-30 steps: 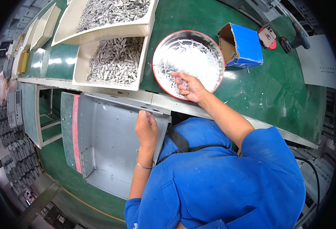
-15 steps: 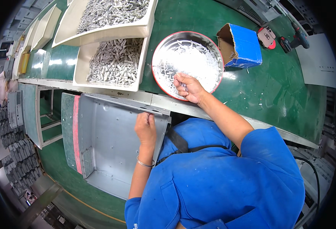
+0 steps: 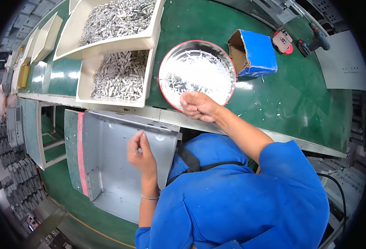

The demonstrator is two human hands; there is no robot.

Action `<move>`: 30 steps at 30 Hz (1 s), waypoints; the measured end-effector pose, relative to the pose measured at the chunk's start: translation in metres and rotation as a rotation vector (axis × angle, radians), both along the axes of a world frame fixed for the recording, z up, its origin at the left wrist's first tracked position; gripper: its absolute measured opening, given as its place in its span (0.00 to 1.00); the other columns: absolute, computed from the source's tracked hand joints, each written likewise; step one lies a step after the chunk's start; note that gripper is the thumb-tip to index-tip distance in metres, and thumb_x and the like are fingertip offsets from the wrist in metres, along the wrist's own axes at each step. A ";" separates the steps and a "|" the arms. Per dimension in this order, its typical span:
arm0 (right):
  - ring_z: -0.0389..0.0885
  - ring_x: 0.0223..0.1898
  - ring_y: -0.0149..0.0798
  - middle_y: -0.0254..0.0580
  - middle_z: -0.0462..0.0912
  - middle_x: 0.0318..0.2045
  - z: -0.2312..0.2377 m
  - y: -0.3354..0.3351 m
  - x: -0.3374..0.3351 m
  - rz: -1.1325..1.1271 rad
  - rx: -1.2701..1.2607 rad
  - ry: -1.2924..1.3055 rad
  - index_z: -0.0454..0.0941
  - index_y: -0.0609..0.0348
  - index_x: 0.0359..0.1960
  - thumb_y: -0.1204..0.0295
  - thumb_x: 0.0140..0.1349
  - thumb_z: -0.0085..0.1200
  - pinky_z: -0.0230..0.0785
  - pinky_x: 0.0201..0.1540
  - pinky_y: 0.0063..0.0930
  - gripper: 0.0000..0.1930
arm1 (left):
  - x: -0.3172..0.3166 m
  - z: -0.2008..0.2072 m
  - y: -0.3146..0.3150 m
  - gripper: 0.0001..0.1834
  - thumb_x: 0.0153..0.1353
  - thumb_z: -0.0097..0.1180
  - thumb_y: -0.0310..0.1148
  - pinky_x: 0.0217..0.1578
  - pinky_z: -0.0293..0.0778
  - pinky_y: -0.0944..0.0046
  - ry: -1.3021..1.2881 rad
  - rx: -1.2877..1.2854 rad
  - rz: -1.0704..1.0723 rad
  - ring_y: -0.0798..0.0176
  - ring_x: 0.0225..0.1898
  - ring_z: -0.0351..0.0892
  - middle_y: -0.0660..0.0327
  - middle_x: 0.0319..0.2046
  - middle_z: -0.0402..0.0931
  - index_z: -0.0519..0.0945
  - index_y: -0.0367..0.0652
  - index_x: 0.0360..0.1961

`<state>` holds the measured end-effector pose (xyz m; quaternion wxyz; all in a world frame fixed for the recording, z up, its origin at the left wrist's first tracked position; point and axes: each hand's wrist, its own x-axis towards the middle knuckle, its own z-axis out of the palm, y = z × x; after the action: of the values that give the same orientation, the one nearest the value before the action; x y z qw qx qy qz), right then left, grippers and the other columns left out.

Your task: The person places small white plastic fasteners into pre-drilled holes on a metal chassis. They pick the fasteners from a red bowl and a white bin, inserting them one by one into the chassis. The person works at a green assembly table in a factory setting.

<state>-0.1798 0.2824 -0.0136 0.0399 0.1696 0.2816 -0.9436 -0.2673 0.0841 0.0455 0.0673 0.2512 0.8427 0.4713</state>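
My right hand point(image 3: 199, 107) is closed just above the near rim of a round metal pan point(image 3: 161, 85) with a red edge. Small white pieces point(image 3: 199, 72) lie heaped in that pan. Whatever the curled fingers hold is hidden. Over the inside of a grey sheet-metal case point(image 3: 116, 162) hovers my left hand point(image 3: 140, 152), thumb and fingers drawn together and slightly blurred. Anything between them is too small to make out. The case's perforated top flange point(image 3: 143, 121) lies just beyond this hand, apart from it.
Two cream bins point(image 3: 104, 50) of small grey metal parts stand on the green bench at the left. Right of the pan are an open blue cardboard box point(image 3: 260, 54), a phone point(image 3: 282, 40), a cordless drill point(image 3: 316, 43) and a white sheet point(image 3: 345, 66). Another person point(image 3: 0, 101) is far left.
My left hand has come off the case's flange and moved left and nearer to me, over the interior. My right hand has drawn slightly back toward the pan's near rim.
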 end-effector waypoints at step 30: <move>0.50 0.09 0.19 0.25 0.56 0.10 -0.026 0.007 0.003 -0.267 -0.307 -0.160 0.63 0.52 0.19 0.56 0.58 0.40 0.41 0.06 0.10 0.16 | 0.009 -0.057 0.007 0.04 0.43 0.54 0.23 0.30 0.65 0.62 0.273 -0.138 -0.328 0.56 0.28 0.68 0.58 0.22 0.68 0.72 0.39 0.22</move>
<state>-0.1770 0.2899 -0.0395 -0.0377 0.2717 0.1056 -0.9558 -0.2581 0.0907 -0.0113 0.0456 0.4412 0.8220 0.3571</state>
